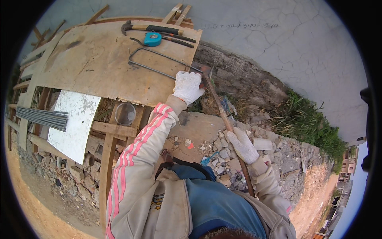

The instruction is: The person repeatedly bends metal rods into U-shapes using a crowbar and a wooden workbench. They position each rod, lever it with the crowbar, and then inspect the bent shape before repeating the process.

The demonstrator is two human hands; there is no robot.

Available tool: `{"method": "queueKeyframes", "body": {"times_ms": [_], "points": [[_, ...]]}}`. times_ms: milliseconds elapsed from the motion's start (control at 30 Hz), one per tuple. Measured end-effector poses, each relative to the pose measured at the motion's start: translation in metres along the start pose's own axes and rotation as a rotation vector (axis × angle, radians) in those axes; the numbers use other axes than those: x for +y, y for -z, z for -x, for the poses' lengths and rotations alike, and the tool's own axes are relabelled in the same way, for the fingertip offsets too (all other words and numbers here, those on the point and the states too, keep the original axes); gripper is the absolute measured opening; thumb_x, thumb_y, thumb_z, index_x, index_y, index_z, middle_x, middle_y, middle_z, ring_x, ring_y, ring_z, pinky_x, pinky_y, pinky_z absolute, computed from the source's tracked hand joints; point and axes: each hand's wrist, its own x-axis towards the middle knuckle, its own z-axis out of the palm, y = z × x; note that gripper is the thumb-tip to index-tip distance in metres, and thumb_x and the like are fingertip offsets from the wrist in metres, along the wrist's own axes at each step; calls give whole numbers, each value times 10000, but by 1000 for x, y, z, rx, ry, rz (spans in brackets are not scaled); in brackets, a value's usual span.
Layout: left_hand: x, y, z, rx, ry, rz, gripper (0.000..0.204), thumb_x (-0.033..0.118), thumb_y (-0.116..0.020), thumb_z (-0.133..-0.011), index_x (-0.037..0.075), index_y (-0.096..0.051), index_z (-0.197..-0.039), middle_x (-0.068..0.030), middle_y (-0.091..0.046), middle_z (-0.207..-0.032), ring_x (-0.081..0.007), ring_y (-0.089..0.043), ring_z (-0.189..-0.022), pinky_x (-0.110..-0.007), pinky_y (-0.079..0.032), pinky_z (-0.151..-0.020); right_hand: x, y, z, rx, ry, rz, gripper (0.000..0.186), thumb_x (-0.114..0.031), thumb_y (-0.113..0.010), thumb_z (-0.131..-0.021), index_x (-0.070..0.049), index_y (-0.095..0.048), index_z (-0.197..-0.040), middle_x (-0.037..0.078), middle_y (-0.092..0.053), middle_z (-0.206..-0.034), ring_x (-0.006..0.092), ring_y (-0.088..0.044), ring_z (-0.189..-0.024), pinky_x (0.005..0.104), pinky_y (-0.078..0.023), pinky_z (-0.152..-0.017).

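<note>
My left hand, in a white knit glove, is closed at the bench edge around one leg of a bent steel rod. The rod lies on the plywood as a long, narrow loop; the part under the glove is hidden. One end of it reaches the head of a long rusty bar at the bench's right edge. That bar slants down toward my right side, and my right hand, also gloved in white, is wrapped around its lower half.
On the plywood bench top lie a hammer, a blue tape measure and a dark long-handled tool. Straight steel rods rest on a white sheet at left. A clear container stands near the frame. Rubble covers ground at right, below a grey wall.
</note>
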Motion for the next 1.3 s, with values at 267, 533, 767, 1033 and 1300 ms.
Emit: {"method": "queueKeyframes", "body": {"times_ms": [267, 533, 767, 1033, 1300], "points": [[7, -2, 1, 2, 62, -33, 461, 438, -839, -791, 122, -749, -1114, -117, -760, -1005, -332, -733, -1018, -494, -495, -979, -14, 4, 2, -120, -105, -256, 329, -410, -572, -1141, -117, -498, -1011, 7, -546, -676, 107, -531, -434, 280, -425, -383], [10, -2, 0, 0, 96, -36, 416, 449, -809, -790, 155, -783, -1083, -112, -779, -1034, -318, -745, -1031, -501, -486, -952, -8, -33, 7, -137, -120, -588, 319, -417, -624, -1117, -108, -547, -1120, -12, -544, -699, 108, -525, -432, 280, -446, -381], [10, -2, 2, 21, 107, -15, 448, 473, -804, -797, 178, -800, -1134, -111, -795, -1066, -324, -750, -1050, -486, -491, -986, -17, -67, 10, -144, -81, -849, 312, -405, -649, -1106, -138, -490, -1086, 5, -519, -738, 127, -491, -447, 331, -457, -410], [12, 9, -1, -52, 107, -2, 502, 517, -810, -809, 169, -808, -1171, -143, -798, -1061, -348, -753, -1040, -489, -524, -948, -23, -86, 14, -59, -70, -876, 317, -421, -649, -1107, -148, -494, -1066, -3, -521, -740, 107, -473, -460, 328, -463, -414], [3, -6, -2, -21, 97, -24, 471, 521, -794, -825, 188, -810, -1158, -120, -800, -1064, -337, -754, -1040, -492, -513, -971, -21, -103, 13, 25, -81, -844, 356, -484, -644, -1098, -155, -509, -1072, -18, -532, -726, 95, -494, -468, 305, -466, -398]]}}
